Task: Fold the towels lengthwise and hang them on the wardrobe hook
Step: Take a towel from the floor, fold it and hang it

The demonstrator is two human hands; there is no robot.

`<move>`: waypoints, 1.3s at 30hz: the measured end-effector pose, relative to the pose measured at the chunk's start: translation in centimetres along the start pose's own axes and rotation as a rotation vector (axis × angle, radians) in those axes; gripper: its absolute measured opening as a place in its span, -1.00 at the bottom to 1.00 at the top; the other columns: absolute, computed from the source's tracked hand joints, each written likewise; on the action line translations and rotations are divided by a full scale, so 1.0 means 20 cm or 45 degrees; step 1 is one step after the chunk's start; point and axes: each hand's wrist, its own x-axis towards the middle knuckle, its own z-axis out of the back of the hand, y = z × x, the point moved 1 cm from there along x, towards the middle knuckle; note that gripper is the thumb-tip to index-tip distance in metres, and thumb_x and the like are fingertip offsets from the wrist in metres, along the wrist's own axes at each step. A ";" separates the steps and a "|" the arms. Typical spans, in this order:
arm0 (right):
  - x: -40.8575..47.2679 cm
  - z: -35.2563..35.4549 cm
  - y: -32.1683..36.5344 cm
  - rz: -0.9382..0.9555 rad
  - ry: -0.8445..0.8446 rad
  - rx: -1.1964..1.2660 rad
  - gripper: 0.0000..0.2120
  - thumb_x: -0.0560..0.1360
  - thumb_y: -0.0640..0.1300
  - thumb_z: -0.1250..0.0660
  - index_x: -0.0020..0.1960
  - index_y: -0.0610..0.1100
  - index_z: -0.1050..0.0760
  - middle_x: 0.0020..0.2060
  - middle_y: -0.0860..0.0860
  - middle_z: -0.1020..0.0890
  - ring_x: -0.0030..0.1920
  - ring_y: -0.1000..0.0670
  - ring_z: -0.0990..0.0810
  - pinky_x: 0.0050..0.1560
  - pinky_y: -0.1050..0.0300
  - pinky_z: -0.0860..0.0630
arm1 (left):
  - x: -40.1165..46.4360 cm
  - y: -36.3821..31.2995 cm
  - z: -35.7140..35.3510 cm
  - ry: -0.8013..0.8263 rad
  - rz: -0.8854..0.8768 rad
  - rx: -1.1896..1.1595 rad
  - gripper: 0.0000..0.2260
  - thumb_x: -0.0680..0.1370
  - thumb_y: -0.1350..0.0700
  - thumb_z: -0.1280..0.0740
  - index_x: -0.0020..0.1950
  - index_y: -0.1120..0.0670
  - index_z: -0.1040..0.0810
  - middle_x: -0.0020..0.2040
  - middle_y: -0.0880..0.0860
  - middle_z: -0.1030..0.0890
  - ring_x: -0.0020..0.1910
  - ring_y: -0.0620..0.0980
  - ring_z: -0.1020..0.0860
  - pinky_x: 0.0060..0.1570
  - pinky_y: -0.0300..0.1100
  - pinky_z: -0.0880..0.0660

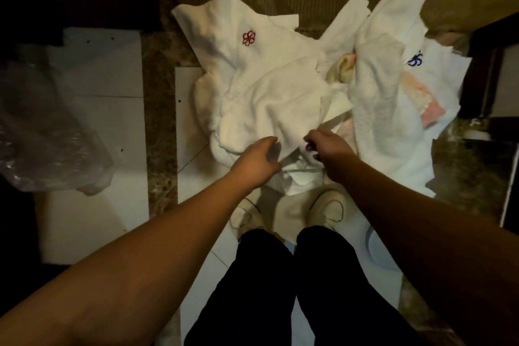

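Down at far left, a crumpled clear plastic bag (pixel 42 132) lies on a white floor panel (pixel 112 78). Right of it, past a strip of speckled stone floor (pixel 158 121), the pile of white towels (pixel 269 109) spreads over the floor ahead of the person's pale shoes (pixel 327 206). One towel with a red flower emblem (pixel 248 38) lies at the pile's upper left. The left hand (pixel 259 160) reaches into the near edge of the heap, its fingers curled onto a fold of the topmost towel. Just beside it, the right hand (pixel 325 146) pinches the same cloth, fingers closed on its edge. Farther right, a towel with a blue emblem (pixel 415 59) lies over pinkish cloth (pixel 429 109), near a dark cabinet (pixel 494 64).
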 end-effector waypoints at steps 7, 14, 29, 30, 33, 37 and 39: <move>-0.48 0.03 0.07 -0.007 0.306 0.100 -0.81 0.56 -0.23 -0.30 -0.23 -0.15 -0.55 -0.32 -0.01 -0.58 -0.28 0.05 -0.53 -0.18 0.20 -0.46 | -0.35 -0.21 0.02 -0.111 -0.057 -0.132 -0.68 0.53 0.05 -0.40 0.25 0.12 -0.52 0.16 0.09 -0.60 0.14 0.07 -0.56 0.12 0.01 -0.50; -0.83 0.11 0.22 0.186 0.327 0.001 -0.85 0.55 -0.03 -0.41 -0.01 -0.11 -0.56 -0.14 -0.04 -0.66 -0.10 0.02 -0.63 -0.04 0.10 -0.51 | -0.65 -0.38 0.15 -0.077 -0.050 -0.151 -0.79 0.51 0.09 -0.45 -0.18 0.10 -0.43 -0.32 -0.05 -0.45 -0.26 -0.02 -0.43 -0.35 -0.27 -0.26; -1.65 0.54 0.74 0.325 0.296 -0.194 -0.89 0.52 -0.09 -0.35 -0.14 -0.08 -0.46 -0.25 -0.03 -0.52 -0.15 -0.03 -0.44 -0.09 0.04 -0.31 | -1.47 -0.79 0.69 -0.237 0.137 -1.144 -0.93 0.57 0.23 -0.34 -0.11 0.14 -0.54 -0.11 0.10 -0.54 -0.02 0.04 -0.47 0.09 -0.12 -0.39; -1.72 0.57 0.79 0.357 0.250 -0.236 -0.89 0.51 -0.09 -0.33 -0.16 -0.07 -0.44 -0.26 -0.01 -0.51 -0.18 -0.02 -0.42 -0.12 0.03 -0.28 | -1.54 -0.80 0.75 -0.320 0.150 -1.223 -0.89 0.58 0.23 -0.32 -0.15 0.11 -0.54 -0.13 0.09 -0.54 -0.04 0.04 -0.48 0.07 -0.13 -0.41; -1.92 0.64 0.92 0.485 0.126 -0.346 -0.85 0.53 -0.14 -0.30 -0.20 -0.07 -0.37 -0.33 0.01 -0.41 -0.29 0.00 -0.33 -0.26 0.08 -0.21 | -1.76 -0.87 0.89 -0.519 0.154 -1.369 -0.92 0.59 0.22 -0.28 -0.09 0.14 -0.52 -0.13 0.10 -0.56 -0.08 0.03 -0.54 -0.11 -0.20 -0.49; -2.11 0.69 1.05 0.655 0.024 -0.437 -0.79 0.54 -0.15 -0.28 -0.23 -0.04 -0.32 -0.34 0.03 -0.39 -0.32 0.02 -0.32 -0.31 0.08 -0.22 | -2.01 -1.02 1.03 -0.712 0.101 -1.615 -0.71 0.55 0.17 -0.23 0.22 0.24 -0.55 0.12 0.18 -0.65 0.12 0.13 -0.62 -0.08 -0.11 -0.59; -2.22 0.70 1.10 0.726 0.003 -0.484 -0.82 0.56 -0.13 -0.28 -0.19 -0.07 -0.34 -0.34 0.01 -0.40 -0.33 0.03 -0.34 -0.30 0.07 -0.25 | -2.16 -1.12 1.08 -0.766 0.075 -1.695 -0.76 0.56 0.18 -0.20 0.11 0.23 -0.59 -0.05 0.13 -0.68 -0.07 0.08 -0.65 -0.22 -0.14 -0.61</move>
